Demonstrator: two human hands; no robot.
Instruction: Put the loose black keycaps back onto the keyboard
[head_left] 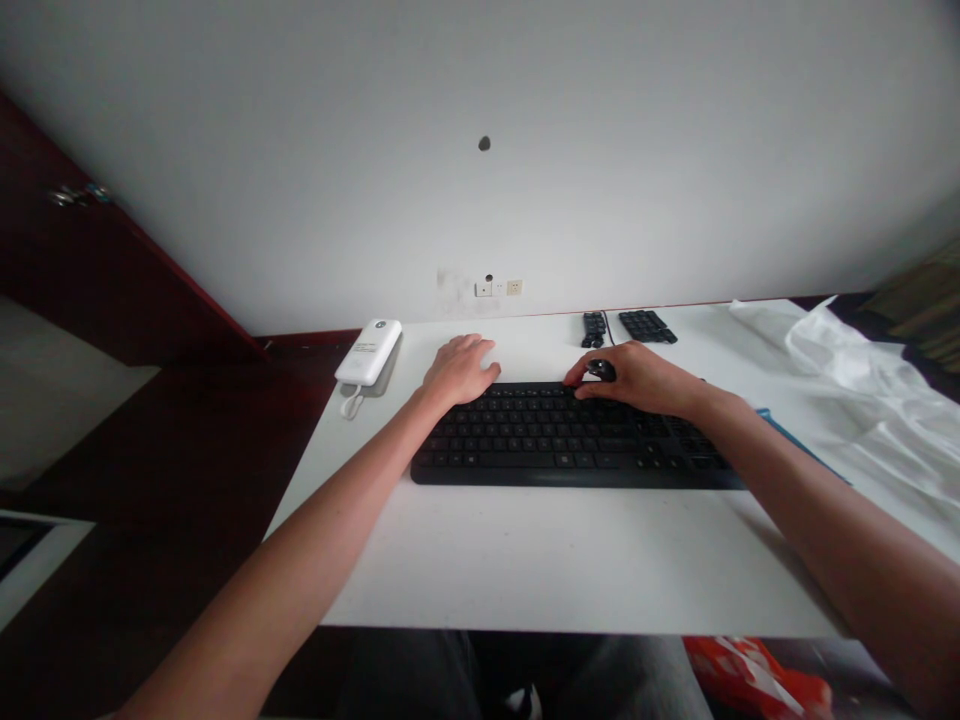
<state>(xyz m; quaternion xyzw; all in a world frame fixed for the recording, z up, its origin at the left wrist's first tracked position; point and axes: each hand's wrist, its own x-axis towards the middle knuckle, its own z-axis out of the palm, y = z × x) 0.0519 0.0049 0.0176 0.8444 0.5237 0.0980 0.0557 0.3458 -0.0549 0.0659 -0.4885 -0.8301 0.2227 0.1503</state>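
Note:
My left hand (pixel 459 370) lies palm down on the white desk (pixel 555 560), its fingers just past the upper left edge of a black computer keyboard (pixel 555 440). My right hand (pixel 637 380) is curled over a small black computer mouse (pixel 601 371), which sits at the keyboard's top edge. Most of the mouse is hidden by my fingers. To the left of my left hand, a white power bank (pixel 369 352) lies on the desk with a short white cable looped below it.
Two small black keypads (pixel 643 325) (pixel 593 329) stand at the desk's back edge, with a thin cable beside them. White plastic sheeting (pixel 862 390) covers the right side, with a blue strip (pixel 795 445) along it. A wall socket (pixel 514 287) sits above. An orange bag (pixel 750 680) lies below the desk.

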